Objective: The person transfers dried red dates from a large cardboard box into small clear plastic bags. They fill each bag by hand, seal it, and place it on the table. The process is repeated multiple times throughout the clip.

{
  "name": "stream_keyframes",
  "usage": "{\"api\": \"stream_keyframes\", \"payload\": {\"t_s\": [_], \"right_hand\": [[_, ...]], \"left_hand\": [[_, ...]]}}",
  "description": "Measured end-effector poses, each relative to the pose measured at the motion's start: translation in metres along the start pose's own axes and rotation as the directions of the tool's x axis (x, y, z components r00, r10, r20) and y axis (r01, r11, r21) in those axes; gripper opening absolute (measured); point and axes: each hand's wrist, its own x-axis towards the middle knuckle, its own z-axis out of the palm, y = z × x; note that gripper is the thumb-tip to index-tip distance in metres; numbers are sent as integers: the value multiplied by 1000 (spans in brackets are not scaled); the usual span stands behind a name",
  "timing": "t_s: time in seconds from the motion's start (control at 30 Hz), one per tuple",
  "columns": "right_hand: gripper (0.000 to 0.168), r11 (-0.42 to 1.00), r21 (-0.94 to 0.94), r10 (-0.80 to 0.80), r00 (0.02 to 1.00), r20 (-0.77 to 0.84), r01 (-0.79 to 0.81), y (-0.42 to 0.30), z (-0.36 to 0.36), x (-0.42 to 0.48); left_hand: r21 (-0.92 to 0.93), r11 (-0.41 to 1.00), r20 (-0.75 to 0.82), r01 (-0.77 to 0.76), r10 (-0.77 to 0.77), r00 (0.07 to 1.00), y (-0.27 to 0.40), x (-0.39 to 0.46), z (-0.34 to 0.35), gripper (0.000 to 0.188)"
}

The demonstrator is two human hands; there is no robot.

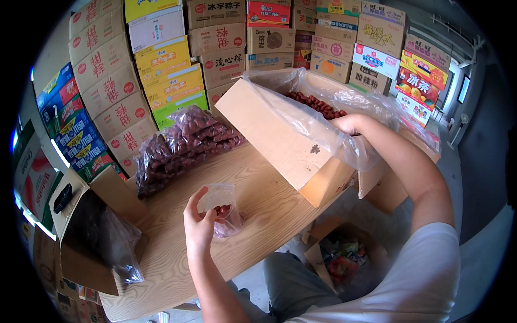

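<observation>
A small clear plastic bag (pixel 227 222) with some red dried dates in it stands upright on the wooden table. Its upper rim is at my left hand (pixel 200 222), whose thumb and fingers are curved around the near-left side; whether they pinch the plastic is hard to tell. My right hand (pixel 348 123) reaches into a large open cardboard box (pixel 278 129) lined with clear plastic film. Red dates (pixel 315 105) lie inside that box, right beside the hand. The right fingertips are hidden among the dates and behind the liner, so their grip does not show.
Filled bags of dates (pixel 181 149) are piled at the table's back. An open carton (pixel 91 258) with clear plastic bags is at left. A carton of mixed packets (pixel 347 258) stands on the floor beside my legs. Stacked cartons (pixel 222 36) line the wall.
</observation>
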Motion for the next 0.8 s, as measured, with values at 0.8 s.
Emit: {"api": "stream_keyframes", "payload": {"t_s": [0.8], "right_hand": [[54, 959, -276, 52, 998, -41, -61, -28, 5, -30]], "left_hand": [[-7, 1000, -15, 25, -25, 1000, -3, 1, -3, 56]]}}
